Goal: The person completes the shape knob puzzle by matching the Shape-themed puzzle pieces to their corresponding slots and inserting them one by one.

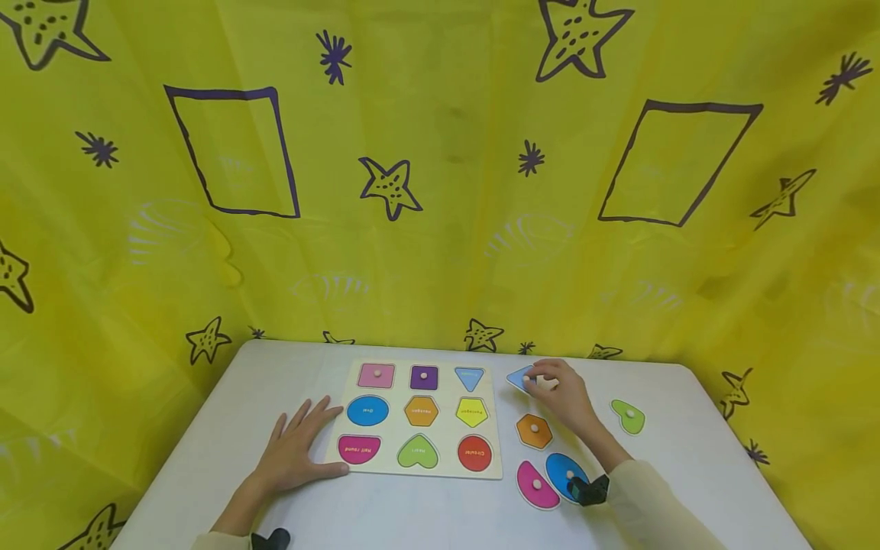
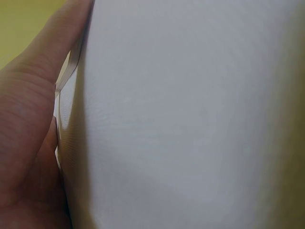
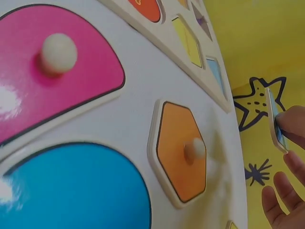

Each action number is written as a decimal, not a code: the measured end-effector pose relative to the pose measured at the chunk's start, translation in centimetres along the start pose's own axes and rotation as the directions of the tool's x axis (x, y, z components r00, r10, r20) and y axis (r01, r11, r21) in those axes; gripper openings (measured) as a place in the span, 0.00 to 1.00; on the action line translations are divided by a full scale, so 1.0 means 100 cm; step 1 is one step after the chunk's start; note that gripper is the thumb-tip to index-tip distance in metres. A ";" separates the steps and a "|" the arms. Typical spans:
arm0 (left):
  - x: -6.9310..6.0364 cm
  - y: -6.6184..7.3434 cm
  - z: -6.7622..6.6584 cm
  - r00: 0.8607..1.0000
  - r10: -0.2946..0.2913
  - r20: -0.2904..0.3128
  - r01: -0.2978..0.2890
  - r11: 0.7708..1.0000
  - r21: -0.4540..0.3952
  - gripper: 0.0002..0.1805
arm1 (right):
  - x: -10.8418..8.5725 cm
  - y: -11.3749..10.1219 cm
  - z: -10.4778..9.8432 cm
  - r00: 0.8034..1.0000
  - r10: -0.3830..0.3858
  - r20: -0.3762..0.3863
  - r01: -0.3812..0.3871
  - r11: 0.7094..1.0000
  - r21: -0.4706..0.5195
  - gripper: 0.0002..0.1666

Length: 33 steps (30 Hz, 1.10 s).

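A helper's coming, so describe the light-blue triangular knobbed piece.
On the white table, find the cream puzzle board. Beside its far right corner, the right hand pinches the triangular piece. Unlike the board's light-blue triangular recess, it has a knob.

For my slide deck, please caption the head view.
Right grip holds a blue triangle piece; left grip rests at the puzzle board.

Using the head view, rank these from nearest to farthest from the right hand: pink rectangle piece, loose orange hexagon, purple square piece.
1. Loose orange hexagon: right of the board, closest to the right hand.
2. Purple square piece: middle of the board's far row.
3. Pink rectangle piece: left end of that row.
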State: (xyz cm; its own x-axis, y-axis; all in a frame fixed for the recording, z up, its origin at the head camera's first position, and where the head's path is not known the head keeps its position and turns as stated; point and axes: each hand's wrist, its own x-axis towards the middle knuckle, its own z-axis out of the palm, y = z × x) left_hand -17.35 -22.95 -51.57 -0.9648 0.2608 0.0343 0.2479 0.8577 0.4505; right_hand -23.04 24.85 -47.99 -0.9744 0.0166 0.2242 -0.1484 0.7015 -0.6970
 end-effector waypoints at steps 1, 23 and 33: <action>0.000 0.000 0.000 1.000 0.000 -0.001 0.000 1.000 0.002 0.57 | 0.001 -0.001 0.002 1.000 0.001 0.002 -0.001 1.000 0.001 0.09; 0.001 -0.002 0.004 1.000 0.005 -0.027 -0.005 1.000 0.003 0.56 | 0.025 -0.026 0.045 0.995 0.083 0.059 -0.089 0.988 0.122 0.11; 0.000 -0.004 0.008 0.993 0.065 -0.103 -0.069 0.997 -0.032 0.55 | 0.029 -0.028 0.066 0.989 0.131 0.070 -0.141 0.973 0.180 0.10</action>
State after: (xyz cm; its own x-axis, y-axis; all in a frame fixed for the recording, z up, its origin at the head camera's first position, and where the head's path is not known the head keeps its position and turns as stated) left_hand -17.36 -22.95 -52.52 -0.9505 0.2691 0.1554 0.3108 0.8231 0.4754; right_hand -26.58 18.20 -49.84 -0.9948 0.0584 0.0833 -0.0373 0.5520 -0.8330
